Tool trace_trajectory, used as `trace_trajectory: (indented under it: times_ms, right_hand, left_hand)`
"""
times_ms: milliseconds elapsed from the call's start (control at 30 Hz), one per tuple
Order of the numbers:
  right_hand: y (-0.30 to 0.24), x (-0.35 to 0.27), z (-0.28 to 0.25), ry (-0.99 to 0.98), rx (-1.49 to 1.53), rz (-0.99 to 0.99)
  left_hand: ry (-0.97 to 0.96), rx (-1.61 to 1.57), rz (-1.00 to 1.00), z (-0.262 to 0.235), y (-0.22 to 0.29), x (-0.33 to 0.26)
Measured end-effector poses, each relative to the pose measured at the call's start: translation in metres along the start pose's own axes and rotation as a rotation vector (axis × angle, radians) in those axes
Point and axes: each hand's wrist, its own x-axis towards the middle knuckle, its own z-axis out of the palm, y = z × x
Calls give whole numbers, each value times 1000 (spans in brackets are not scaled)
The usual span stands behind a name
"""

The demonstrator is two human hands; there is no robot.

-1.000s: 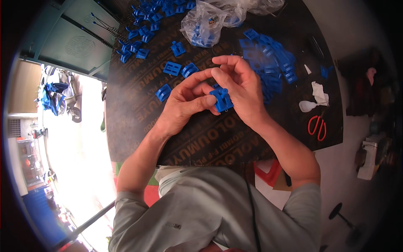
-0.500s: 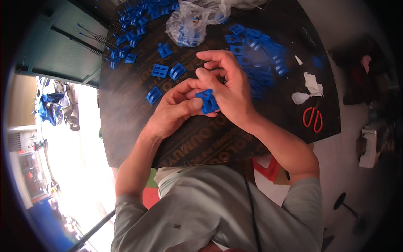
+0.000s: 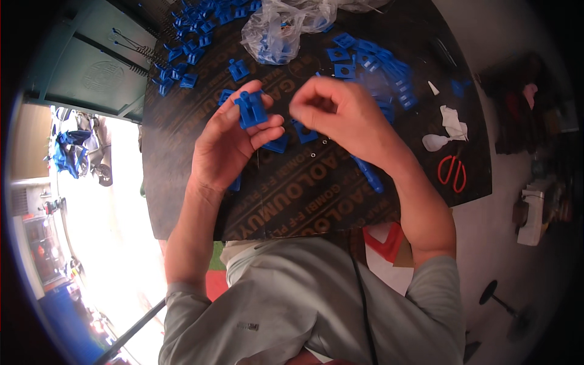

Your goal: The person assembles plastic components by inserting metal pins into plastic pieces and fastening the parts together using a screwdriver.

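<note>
My left hand (image 3: pixel 228 134) holds a blue plastic bracket (image 3: pixel 250 111) with a raised peg between thumb and fingers, above the dark table. To its right, my right hand (image 3: pixel 340 112) hovers apart from the bracket. Its thumb and fingers are curled together in a pinch, slightly blurred; whatever they hold is hidden. Below the right hand lie a square blue piece (image 3: pixel 305 132) and two tiny metal rings, one (image 3: pixel 313 155) nearer to me. A blue rod-like tool (image 3: pixel 368 175) rests under the right wrist. Other blue pieces are partly covered by the left hand.
Many blue parts (image 3: pixel 194 36) are heaped at the far left, and another pile (image 3: pixel 383 67) lies at the far right. A clear plastic bag (image 3: pixel 271 36) stands between them. Red-handled scissors (image 3: pixel 452 174) and crumpled white paper (image 3: pixel 453 121) lie near the table's right edge.
My hands have separated. The left has moved up and left with the blue bracket; the right has let go of it and shifted right. The tool and small rings are now uncovered.
</note>
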Motion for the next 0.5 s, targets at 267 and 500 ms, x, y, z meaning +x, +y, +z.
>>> trace_trajectory:
  times_ms: [267, 500]
  right_hand:
    - [7, -25, 5, -285, -727, -207]
    - [6, -28, 5, -270, -918, -126]
  left_hand:
    - [21, -48, 99, -4, 9, 1]
    - [-90, -200, 7, -14, 2, 1]
